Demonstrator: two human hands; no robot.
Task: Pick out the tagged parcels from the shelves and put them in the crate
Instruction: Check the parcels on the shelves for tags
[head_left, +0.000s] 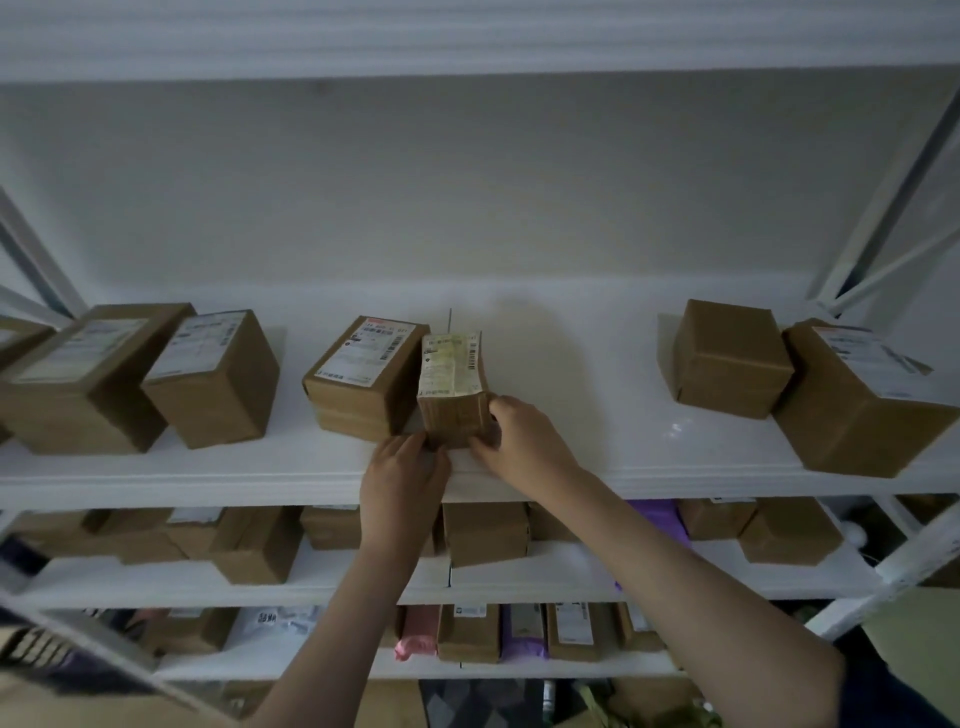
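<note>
Your left hand and right hand both grasp the small parcel with the yellowed label, fingers curled round its near lower corners, the left from the left side and the right from the right. The parcel stands on the top shelf near the middle of its front edge, just beside a labelled box on its left. Two more boxes sit toward the shelf's left end, two toward its right end, and the lower shelves carry brown boxes and purple and pink bags.
</note>
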